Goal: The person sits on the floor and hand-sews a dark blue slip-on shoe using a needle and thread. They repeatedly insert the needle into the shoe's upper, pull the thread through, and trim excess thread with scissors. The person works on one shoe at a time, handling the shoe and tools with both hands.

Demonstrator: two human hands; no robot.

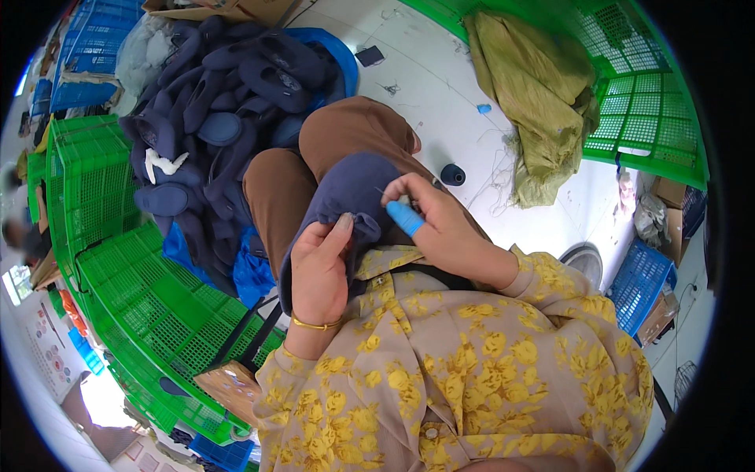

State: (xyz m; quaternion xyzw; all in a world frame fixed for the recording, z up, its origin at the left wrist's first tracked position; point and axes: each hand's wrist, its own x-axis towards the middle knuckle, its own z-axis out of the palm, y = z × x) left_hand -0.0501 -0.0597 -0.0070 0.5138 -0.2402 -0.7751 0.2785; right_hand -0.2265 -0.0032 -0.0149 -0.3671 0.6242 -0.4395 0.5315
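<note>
A navy fabric shoe [354, 189] lies across my lap, its rounded toe pointing away from me. My left hand [324, 256] is closed on its near side, thumb on top, bunching the cloth at the opening. Just right of it, my right hand [432, 220] pinches what looks like a thin needle [381, 190] close to the shoe's edge. Blue tape [405, 219] wraps my right thumb. Any thread on the needle is too fine to make out.
At left, a heap of navy shoes [228, 86] lies on blue plastic beside green crates [149, 291]. A dark thread spool [452, 175] stands on the floor right of my knees. An olive sack [543, 102] hangs from a green crate [653, 118]; a blue crate [641, 287] stands at right.
</note>
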